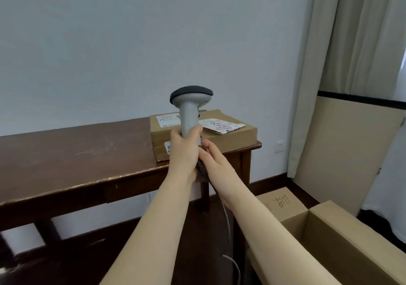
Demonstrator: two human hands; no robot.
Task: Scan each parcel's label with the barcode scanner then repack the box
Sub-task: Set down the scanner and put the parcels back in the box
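Nearest, bottom right on the floor: open brown cardboard box (342,247), flaps up, what shows of the inside looks empty; scribbled writing on the far flap. A grey cable (228,225) hangs down betw. the forearms toward the floor.

Mid-frame, both hands meet on the grey handheld barcode scanner w/ black-rimmed head (190,100). Left hand (184,150) is wrapped tight round the handle, thumb up the side, holding it upright, head at top. Right hand (214,164) is curled at the handle's base where the dark cable boot comes out; it's closed on the cable end, though how firmly can't be told. Trigger finger isn't visible.

Beyond, flat brown cardboard parcel (204,135) sits at the far right corner of the dark wooden table (66,161), near edge close to the table's front edge. White shipping label (168,120) on top at far left, a crumpled white label (222,126) peeling at right, another sticker on the front face.

Risks, as I judge: scanner window isn't aimed at any label yet, so a pull now reads nothing. Crumpled label may misread. Tugging the cable could loosen the plug or snag under the table edge. Parcel near the corner could get nudged off.
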